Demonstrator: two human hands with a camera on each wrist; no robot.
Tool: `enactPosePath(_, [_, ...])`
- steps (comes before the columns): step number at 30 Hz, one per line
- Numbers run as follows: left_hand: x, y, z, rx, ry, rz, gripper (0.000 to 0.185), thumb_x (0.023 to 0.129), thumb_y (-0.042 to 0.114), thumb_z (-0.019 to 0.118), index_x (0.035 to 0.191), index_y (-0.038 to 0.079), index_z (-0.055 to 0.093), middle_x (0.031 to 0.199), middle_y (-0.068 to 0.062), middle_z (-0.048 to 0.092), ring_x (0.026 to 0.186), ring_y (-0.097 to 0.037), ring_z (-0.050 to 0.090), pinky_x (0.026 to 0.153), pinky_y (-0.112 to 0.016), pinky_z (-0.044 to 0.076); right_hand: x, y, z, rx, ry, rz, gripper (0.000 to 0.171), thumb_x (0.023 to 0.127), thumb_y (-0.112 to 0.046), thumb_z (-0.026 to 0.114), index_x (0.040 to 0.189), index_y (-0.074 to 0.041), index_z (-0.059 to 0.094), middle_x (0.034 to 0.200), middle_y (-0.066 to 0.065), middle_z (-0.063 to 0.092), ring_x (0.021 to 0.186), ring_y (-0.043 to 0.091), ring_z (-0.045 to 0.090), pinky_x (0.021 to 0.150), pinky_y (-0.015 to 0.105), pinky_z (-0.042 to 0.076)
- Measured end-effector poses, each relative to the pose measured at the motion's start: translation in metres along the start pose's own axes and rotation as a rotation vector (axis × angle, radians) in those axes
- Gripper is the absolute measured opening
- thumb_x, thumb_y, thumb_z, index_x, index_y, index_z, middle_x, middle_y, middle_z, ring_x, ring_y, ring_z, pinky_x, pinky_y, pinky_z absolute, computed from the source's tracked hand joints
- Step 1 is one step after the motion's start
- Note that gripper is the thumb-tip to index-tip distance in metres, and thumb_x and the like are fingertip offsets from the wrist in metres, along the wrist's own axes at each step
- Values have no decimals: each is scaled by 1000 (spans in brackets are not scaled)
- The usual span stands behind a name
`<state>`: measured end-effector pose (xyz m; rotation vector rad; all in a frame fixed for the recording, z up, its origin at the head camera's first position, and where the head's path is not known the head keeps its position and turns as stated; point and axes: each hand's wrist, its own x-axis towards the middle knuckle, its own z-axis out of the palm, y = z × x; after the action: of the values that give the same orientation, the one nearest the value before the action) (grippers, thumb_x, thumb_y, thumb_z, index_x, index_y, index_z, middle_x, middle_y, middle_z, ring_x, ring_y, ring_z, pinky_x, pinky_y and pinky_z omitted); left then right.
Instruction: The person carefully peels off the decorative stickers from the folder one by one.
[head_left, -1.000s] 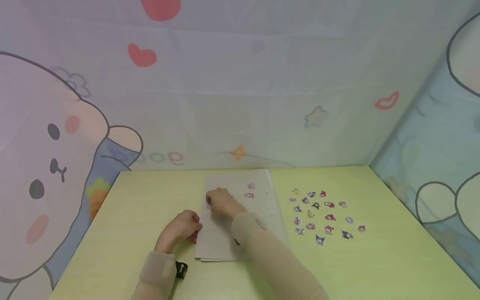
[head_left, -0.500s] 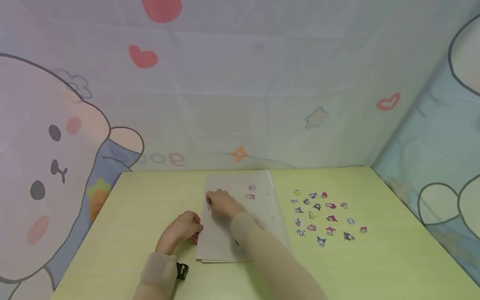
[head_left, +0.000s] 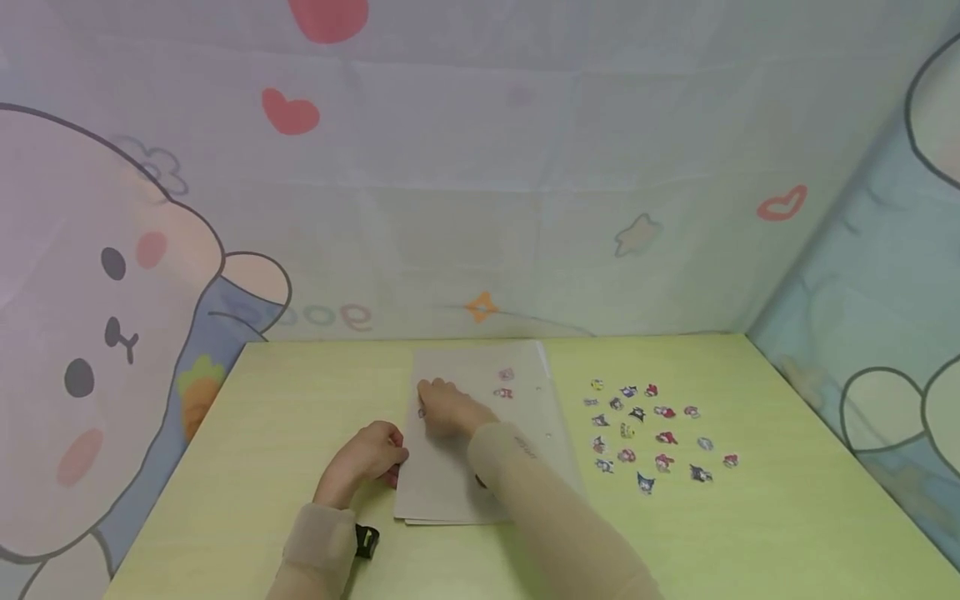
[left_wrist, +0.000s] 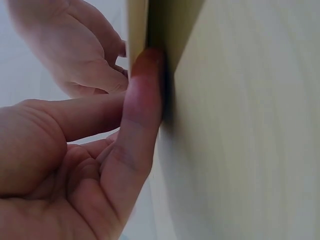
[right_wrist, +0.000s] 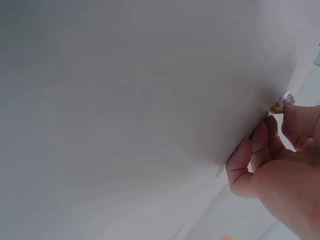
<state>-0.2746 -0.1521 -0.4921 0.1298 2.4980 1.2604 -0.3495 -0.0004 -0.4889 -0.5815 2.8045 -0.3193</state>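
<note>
Right hand [head_left: 448,410] pinches a small purple sticker [right_wrist: 285,98] against the pale grey paper sheet [head_left: 480,433]; left hand [head_left: 365,454], fingers relaxed, presses the sheet's left edge.

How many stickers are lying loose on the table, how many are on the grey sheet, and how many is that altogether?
Loose stickers on the table: 19
Stuck stickers on the grey sheet: 3, one at the right hand fingertips
Total: 22
</note>
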Motion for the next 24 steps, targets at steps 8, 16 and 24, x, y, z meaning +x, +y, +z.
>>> enactPosePath(8, [-1,1,1,1,-1,-6,7,94,-1,58,89,-1,53,76,-12,59,57,-19,63,56,-30,51,-3,3,-4,26,13,-81,11,97,-5,52,108,-8,49,105,8,54,101,24,56,89,37,47])
enactPosePath(16, [-1,-1,1,-20,-1,-9,6,94,-1,57,90,-2,53,77,-12,59,56,-20,63,56,-30,51,-2,6,-3,66,39,-162,9,98,1,48,99,-7,46,85,3,51,80,18,52,77,31,47])
enactPosePath(24, [0,-1,1,-37,-1,-17,5,94,-1,57,92,-2,53,78,-13,60,58,-21,63,57,-32,53,-4,8,-5,85,73,-183,12,95,4,48,96,-7,43,77,1,46,71,16,47,67,29,42])
